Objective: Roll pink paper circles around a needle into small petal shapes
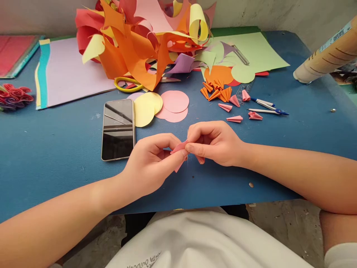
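Between my two hands is a small folded piece of pink paper, held just above the blue table near its front. My left hand pinches it from the left with thumb and fingers. From the right, my right hand closes thumb and forefinger on its other end. Part of the paper is hidden behind the fingers. Pink paper circles and yellow paper circles lie just beyond my hands. Several folded pink paper cones and a cluster of orange paper cones rest farther right.
A phone lies left of my hands. Yellow-handled scissors sit under a heap of paper scraps at the back. A blue-and-white compass lies right, near a tall cardboard tube. A paper flower is at far left.
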`<state>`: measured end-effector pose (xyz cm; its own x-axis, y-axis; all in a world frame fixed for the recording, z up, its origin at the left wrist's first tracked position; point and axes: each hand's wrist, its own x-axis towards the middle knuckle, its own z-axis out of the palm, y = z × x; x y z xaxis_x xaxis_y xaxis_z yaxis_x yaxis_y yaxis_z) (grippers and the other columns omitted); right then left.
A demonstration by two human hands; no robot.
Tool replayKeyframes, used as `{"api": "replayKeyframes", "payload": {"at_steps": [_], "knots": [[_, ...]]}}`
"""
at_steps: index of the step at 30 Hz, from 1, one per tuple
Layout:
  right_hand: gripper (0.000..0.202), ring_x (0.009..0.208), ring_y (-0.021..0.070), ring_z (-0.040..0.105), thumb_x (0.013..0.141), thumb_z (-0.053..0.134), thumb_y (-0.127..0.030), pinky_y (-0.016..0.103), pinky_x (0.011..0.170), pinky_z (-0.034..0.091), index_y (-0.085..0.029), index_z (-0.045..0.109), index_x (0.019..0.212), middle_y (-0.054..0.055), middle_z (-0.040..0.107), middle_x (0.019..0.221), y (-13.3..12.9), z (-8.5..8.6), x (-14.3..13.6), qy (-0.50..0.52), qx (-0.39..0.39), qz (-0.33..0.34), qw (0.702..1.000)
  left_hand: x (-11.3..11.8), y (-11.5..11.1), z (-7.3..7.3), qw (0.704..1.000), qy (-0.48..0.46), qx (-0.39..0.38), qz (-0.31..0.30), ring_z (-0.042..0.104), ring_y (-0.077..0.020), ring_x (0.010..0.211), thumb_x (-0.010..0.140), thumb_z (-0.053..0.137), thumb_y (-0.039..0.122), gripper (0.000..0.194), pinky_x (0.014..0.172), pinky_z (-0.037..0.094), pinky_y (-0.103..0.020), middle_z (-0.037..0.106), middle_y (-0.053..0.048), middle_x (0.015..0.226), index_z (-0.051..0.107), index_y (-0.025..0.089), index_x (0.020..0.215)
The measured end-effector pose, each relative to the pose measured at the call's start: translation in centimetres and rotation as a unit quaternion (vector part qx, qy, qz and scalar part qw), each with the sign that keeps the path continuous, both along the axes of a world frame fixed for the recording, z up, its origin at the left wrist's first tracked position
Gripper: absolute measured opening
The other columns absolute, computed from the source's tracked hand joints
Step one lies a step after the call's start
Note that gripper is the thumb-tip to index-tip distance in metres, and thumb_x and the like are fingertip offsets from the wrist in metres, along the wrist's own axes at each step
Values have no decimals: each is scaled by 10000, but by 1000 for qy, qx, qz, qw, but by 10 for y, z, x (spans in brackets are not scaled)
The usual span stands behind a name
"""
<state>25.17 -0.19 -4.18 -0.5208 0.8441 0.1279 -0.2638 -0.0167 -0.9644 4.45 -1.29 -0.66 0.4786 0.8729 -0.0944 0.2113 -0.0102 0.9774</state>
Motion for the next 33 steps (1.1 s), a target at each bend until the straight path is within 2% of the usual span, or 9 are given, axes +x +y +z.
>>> {"api": "replayKeyframes", "payload": {"at_steps": [3,5,10,15,21,27,33], "knots": [[154,528,62,634,878,845,-213,152,472,527,-122,726,842,4,697,753,0,0,1,6,-15,13,1000,-1,-1,0,1000,-7,-13,-6,560,-130,592,916,678,217,277,561,466,-282,614,14,613,609,203,648],[153,527,60,627,881,841,-208,150,472,527,-121,724,834,6,703,745,-1,-1,0,6,-22,8,1000,-1,0,-1,1000,7,-19,0,579,-135,609,916,686,250,269,555,462,-277,620,9,625,613,200,662],[167,556,67,620,872,853,-252,168,500,541,-128,742,849,17,723,758,-3,-2,-4,1,-23,-50,998,0,3,-4,998,53,-8,37,639,-146,664,912,716,332,237,539,458,-249,688,-20,698,672,174,740],[186,528,81,613,910,803,-297,203,506,520,-134,733,854,-6,686,698,-3,-2,-4,-35,-40,-71,996,3,3,-6,997,-17,-67,46,729,-135,723,918,739,323,215,670,591,-222,758,-7,749,649,174,793],[105,521,72,605,936,718,-182,192,529,504,-125,717,848,-30,638,640,-2,-3,-5,-20,-53,-78,995,4,3,-5,992,-38,-109,54,711,-86,664,910,758,290,206,632,578,-156,753,19,714,631,170,799],[45,535,64,631,895,749,-137,176,526,529,-126,741,853,-18,684,714,-3,-5,-6,3,-64,-83,995,4,4,-7,995,-9,-77,64,696,-96,672,843,808,241,172,606,544,-156,753,18,719,656,169,806],[36,521,75,627,850,793,-136,178,498,531,-131,758,843,-15,688,687,-2,-6,-5,5,-74,-83,994,3,2,-8,998,36,-16,58,694,-138,673,910,725,308,171,588,530,-213,747,-7,713,666,172,825]]}}
